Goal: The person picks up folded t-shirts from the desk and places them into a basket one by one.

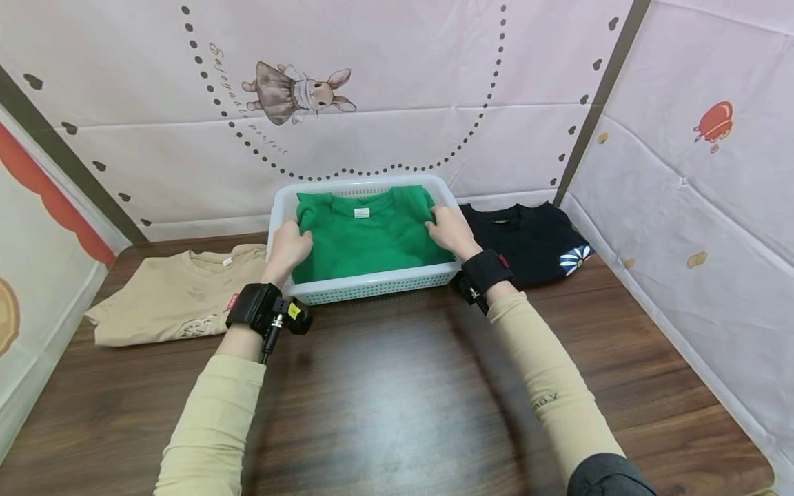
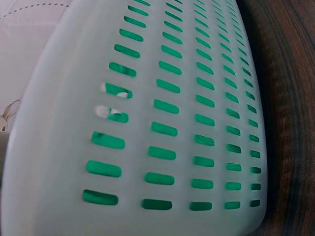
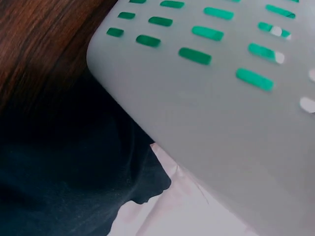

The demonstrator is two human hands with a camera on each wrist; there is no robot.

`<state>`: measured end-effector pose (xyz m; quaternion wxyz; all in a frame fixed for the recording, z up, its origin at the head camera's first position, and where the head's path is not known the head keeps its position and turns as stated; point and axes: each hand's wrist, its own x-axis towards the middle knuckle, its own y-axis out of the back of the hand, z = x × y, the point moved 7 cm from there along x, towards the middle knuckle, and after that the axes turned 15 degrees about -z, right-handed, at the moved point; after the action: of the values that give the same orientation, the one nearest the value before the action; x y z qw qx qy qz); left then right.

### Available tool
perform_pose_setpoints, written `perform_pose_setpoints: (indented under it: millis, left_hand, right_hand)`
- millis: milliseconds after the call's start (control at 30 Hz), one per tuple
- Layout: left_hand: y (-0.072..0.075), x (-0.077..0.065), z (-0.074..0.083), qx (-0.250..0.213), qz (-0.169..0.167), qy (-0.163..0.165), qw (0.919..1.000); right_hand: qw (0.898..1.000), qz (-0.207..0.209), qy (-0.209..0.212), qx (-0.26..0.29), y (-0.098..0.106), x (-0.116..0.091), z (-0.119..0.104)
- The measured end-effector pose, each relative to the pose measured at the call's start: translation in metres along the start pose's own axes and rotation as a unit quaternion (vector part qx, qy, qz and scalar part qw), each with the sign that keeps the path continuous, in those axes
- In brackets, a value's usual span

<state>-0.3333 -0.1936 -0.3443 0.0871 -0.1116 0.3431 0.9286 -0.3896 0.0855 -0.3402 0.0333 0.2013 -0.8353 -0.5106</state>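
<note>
A green T-shirt (image 1: 366, 241) lies folded, its collar and white neck label at the far side, inside a white plastic basket (image 1: 372, 281) with a slotted wall. My left hand (image 1: 290, 246) reaches over the left rim and grips the shirt's left side with curled fingers. Across from it, my right hand (image 1: 453, 229) pinches the shirt's right side. Fingertips of both hands are partly hidden against cloth. Both wrist views are filled by the basket's outer wall (image 2: 59, 147), with green cloth (image 3: 253, 78) showing through the slots.
A folded beige T-shirt (image 1: 167, 296) lies on the wooden table (image 1: 372, 399) left of the basket. To the right is a folded black T-shirt (image 1: 521, 241) with a blue-and-white flower print. Printed cloth walls (image 1: 397, 83) stand close behind the basket and at both sides.
</note>
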Motion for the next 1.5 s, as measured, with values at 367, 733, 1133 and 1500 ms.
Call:
perform_pose_setpoints:
  millis: [367,733,1133,1500]
  left_hand:
    - [-0.002,0.0,0.001,0.008,-0.018,0.011,0.9997]
    - [0.033,-0.032,0.001,0.025,0.11,-0.127,0.9854]
    - [0.048,-0.033,-0.075,0.186,0.063,-0.067,0.9783]
    - [0.029,-0.034,-0.119,0.255,-0.062,-0.046,0.9638]
  right_hand:
    - [0.995,0.005,0.01,-0.098,-0.004,-0.01,-0.01]
    - [0.994,-0.006,0.102,-0.046,-0.014,-0.039,-0.029]
    - [0.962,-0.019,0.255,-0.094,-0.037,-0.062,-0.037]
    - [0.947,0.023,0.295,-0.129,-0.04,-0.065,-0.039]
